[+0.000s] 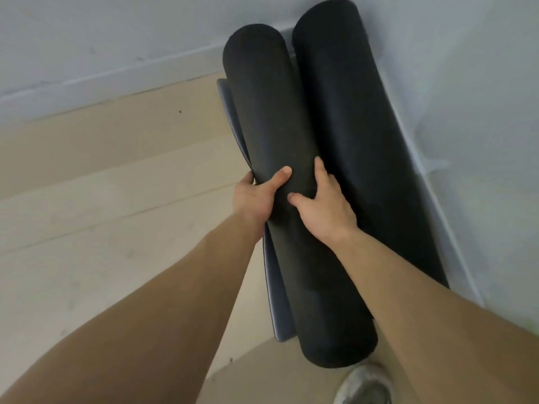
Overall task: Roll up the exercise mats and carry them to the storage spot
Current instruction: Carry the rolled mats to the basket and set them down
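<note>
- Two black rolled exercise mats lie side by side on the wooden floor [87, 176], in the corner where the white walls meet.
- Far rolled mat [358, 135] rests along the right-hand wall [481, 83], untouched.
- Near rolled mat [280, 141] touches it; a grey loose flap [278, 301] shows along its left side.
- Left hand [256, 196] wraps the near roll's left side, thumb on top; right hand [323, 208] lies on its right side, fingers in the seam between the rolls. Both clamped on the near roll.
- Judged step: setting the second roll down at the storage spot.
- Next move likely calls for tucking the flap under before letting go, or the roll may loosen.
- A pale shoe [364, 386] shows at the bottom edge.
</note>
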Demonstrator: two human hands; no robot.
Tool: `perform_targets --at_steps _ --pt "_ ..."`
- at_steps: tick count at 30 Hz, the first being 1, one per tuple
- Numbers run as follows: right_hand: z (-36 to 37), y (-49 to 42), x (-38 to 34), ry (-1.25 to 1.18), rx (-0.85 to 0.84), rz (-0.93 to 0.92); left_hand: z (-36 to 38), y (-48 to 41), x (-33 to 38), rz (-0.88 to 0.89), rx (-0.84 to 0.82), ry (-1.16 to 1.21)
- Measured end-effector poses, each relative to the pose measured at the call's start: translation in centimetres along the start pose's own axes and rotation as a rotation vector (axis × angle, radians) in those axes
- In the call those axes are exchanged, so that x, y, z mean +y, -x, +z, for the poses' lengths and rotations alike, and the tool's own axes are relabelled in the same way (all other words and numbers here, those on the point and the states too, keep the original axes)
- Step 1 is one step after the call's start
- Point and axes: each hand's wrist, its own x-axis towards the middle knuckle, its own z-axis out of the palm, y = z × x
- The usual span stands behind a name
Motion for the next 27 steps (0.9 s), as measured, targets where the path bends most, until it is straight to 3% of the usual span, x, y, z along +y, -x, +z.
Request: perform_targets --at_steps 6,10,18,23,27 --pt "-2.6 -2.1 -1.8 0.133 0.024 -0.075 0.5 -2.0 3.7 0.066 -0.09 -0.269" --pt "-4.5 4.4 -3.8 0.265 -0.006 -0.084 -4.3 3.5 5.4 0.024 -0.045 -0.573" --pt "-14.4 24.2 -18.1 0.711 -0.212 -0.222 -21.2 26.0 17.4 -0.059 0.056 -0.73" --pt "-19.0 38.1 -32.8 0.822 -0.237 -0.443 -31.3 43.8 24.1 -0.012 0.181 -0.698" --pt "-17.1 49.2 -43.8 0.911 -0.291 -0.667 -41.0 56.5 24.8 -0.088 0.328 -0.622"
